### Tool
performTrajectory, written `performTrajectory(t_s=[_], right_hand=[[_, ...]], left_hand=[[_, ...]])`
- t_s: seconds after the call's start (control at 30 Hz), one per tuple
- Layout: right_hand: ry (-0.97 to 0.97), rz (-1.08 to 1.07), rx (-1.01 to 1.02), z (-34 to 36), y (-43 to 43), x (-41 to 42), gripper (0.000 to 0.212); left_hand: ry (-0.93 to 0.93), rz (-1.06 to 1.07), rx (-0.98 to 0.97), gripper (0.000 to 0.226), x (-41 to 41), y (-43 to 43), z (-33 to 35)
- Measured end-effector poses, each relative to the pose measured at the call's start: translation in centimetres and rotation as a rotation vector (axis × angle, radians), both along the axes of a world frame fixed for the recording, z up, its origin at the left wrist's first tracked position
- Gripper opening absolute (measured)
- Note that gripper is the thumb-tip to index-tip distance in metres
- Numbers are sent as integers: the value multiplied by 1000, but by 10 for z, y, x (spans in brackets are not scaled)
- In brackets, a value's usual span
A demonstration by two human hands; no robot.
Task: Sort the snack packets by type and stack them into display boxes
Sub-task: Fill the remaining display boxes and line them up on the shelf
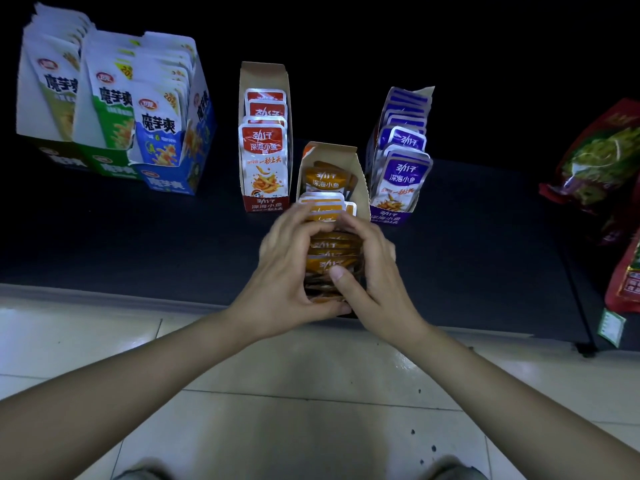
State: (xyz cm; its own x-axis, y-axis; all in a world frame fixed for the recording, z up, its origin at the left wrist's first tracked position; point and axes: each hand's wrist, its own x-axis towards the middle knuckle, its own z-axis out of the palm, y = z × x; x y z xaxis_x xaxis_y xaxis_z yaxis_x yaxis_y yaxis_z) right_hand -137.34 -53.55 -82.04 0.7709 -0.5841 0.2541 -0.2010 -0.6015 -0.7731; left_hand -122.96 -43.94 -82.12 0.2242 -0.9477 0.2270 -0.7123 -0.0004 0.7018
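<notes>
A stack of orange snack packets [329, 254] sits between both hands at the front of the dark shelf. My left hand [284, 268] grips its left side, fingers curled over the top. My right hand [370, 271] grips the right side, thumb pressed on the front packet. Just behind stands the orange display box [360, 181] with a few orange packets [323, 180] inside. To its left is the red display box [265, 204], full of red packets [265, 157]. On its right stands the purple display box [389, 216], filled with purple packets [403, 178].
Three tall boxes of white pouches [114, 109] stand at the back left. Large red and green bags [602, 168] lie at the right edge. The dark shelf [138, 237] ends at a pale front lip, with tiled floor [311, 410] below.
</notes>
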Motion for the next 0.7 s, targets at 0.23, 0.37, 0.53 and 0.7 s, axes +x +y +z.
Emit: performTrajectory(t_s=[0.23, 0.37, 0.53, 0.7], right_hand=[[34, 6, 15, 1, -9, 0, 61], [6, -9, 39, -1, -2, 0, 55], [55, 48, -3, 6, -4, 0, 59], [34, -68, 26, 23, -52, 10, 40]], left_hand=[[69, -1, -33, 87, 0, 0, 2], [60, -18, -44, 87, -1, 1, 1], [62, -37, -24, 83, 7, 4, 0], [48, -50, -2, 84, 8, 5, -1]])
